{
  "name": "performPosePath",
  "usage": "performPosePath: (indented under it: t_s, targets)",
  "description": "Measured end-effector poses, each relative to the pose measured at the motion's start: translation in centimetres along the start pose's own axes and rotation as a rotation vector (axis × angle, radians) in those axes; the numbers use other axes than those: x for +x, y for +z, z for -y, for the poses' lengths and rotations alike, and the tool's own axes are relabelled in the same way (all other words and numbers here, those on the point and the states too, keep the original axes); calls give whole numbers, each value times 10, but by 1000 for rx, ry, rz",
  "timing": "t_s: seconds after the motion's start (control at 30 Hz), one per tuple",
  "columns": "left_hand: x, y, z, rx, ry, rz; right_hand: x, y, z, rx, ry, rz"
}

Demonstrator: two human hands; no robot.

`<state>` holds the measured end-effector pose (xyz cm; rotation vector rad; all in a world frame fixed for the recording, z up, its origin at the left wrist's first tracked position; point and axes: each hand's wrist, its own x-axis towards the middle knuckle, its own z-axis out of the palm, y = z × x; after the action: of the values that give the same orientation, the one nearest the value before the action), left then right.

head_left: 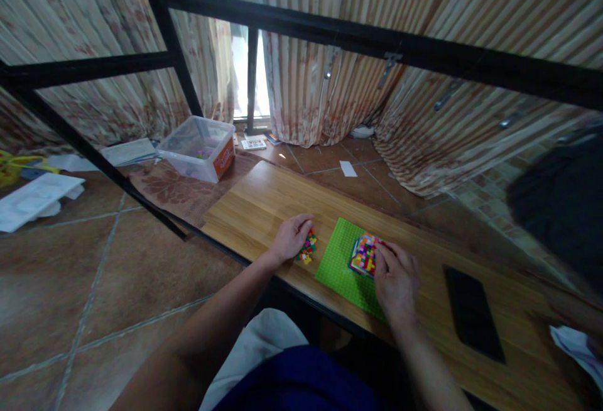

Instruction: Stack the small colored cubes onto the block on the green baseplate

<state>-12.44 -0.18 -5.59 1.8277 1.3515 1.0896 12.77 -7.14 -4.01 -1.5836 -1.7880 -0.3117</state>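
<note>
A low build of multicoloured toy bricks [364,255] sits on a green studded baseplate [336,260]. My right hand [398,277] reaches over the right part of the baseplate. Its fingers are closed and touch the right edge of the build; whatever they pinch is hidden. Left of the baseplate, loose small bricks [308,249] lie in a pile on the wooden table [264,203]. Against the pile's left side rests my left hand [291,239], fingers curled together. I cannot make out whether a brick is inside them.
A dark phone-like slab [473,312] lies on the table at right, with crumpled white paper [577,348] beyond it. On the floor stands a clear plastic bin [188,163]. Black metal bars [301,21] cross in front of striped curtains [311,84]. White foam [38,197] lies far left.
</note>
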Motion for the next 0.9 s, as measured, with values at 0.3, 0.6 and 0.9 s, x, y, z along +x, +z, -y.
performPosePath:
  t_s: [0.3,0.6,0.9]
  targets:
    - [1,-1,-3,-7,8,-7,2,-5,3,66,77,7]
    - [0,0,0,-10,12,-3,-14,-9,64,244,60,57]
    - [0,0,-1,-26,15,-4,-37,30,112,278,25,283]
